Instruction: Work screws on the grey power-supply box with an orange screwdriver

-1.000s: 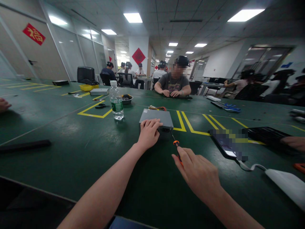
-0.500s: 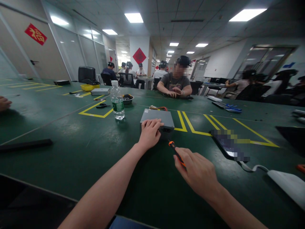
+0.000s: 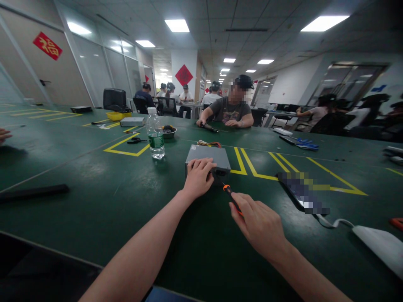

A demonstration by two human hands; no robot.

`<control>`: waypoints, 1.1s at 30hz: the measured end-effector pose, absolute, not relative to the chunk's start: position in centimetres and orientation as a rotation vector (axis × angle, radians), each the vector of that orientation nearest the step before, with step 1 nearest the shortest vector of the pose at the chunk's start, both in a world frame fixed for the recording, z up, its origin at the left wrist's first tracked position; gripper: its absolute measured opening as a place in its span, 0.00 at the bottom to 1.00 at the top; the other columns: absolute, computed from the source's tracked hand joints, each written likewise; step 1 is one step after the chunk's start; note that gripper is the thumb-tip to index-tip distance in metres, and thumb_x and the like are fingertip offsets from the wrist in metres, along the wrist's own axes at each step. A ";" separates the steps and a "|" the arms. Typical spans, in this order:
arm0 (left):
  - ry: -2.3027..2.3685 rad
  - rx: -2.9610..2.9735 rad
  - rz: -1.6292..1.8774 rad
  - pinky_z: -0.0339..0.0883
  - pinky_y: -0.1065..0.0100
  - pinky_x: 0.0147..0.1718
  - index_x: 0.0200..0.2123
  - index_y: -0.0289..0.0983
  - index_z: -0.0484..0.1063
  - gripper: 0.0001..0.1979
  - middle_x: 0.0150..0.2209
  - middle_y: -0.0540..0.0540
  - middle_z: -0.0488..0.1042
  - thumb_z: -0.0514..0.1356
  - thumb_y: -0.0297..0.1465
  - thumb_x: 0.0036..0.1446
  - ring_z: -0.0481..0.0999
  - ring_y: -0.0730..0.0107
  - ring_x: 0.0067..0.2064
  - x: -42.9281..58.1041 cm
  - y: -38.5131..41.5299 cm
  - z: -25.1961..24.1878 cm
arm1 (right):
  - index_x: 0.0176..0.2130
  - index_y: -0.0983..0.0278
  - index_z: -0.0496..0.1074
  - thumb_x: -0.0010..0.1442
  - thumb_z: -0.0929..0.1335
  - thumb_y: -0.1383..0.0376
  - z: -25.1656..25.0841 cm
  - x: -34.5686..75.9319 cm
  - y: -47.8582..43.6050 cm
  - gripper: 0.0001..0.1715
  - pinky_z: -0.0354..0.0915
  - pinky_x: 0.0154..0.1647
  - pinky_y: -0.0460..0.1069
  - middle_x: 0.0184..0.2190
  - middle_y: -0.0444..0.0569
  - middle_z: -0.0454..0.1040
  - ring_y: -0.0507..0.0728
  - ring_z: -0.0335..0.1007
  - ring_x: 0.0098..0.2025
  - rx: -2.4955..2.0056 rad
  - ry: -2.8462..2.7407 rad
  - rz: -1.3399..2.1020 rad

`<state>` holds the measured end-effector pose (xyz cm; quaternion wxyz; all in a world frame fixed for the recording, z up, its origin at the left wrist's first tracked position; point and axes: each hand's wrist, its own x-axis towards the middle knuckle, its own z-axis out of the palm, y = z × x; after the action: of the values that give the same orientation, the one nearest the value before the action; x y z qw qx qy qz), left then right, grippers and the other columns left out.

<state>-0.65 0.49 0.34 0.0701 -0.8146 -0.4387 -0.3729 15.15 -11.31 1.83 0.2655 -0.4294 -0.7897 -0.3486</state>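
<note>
A grey metal computer power supply (image 3: 220, 155) lies on the green table in front of me, its coloured cables (image 3: 209, 144) bunched behind it. My left hand (image 3: 199, 177) is laid over its near side, fingers across the top and thumb down by the front face, holding it. An orange-and-black screwdriver (image 3: 231, 195) is gripped in my right hand (image 3: 260, 224). Its thin shaft points up and left toward the power supply's front face, near the socket. I cannot tell whether the tip touches the metal.
Left of the power supply stands a water bottle (image 3: 155, 136), with a metal bowl (image 3: 169, 132) behind it. A phone (image 3: 297, 193) and a white device on a cable (image 3: 380, 247) lie to the right. A black bar (image 3: 34, 192) is at left. Across the table sits a co-worker (image 3: 231, 110).
The screwdriver has shifted slightly up and left toward the power supply's front face. My left hand has stayed in place. The co-worker opposite has moved a dark object to the left.
</note>
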 end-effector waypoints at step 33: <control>-1.283 -2.415 -1.169 0.47 0.59 0.54 0.43 0.45 0.65 0.12 0.51 0.52 0.68 0.53 0.28 0.55 0.61 0.67 0.54 -0.6 0.8 0.0 | 0.43 0.68 0.65 0.59 0.62 0.68 1.6 15.3 -11.2 0.11 0.58 0.29 0.46 0.36 0.49 0.73 0.50 0.65 0.27 -1.178 -2.126 -0.901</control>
<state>-0.59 0.83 0.01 0.0835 -0.8092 -0.4299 -0.3918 15.34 -11.17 1.59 0.2713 -0.4375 -0.7893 -0.3346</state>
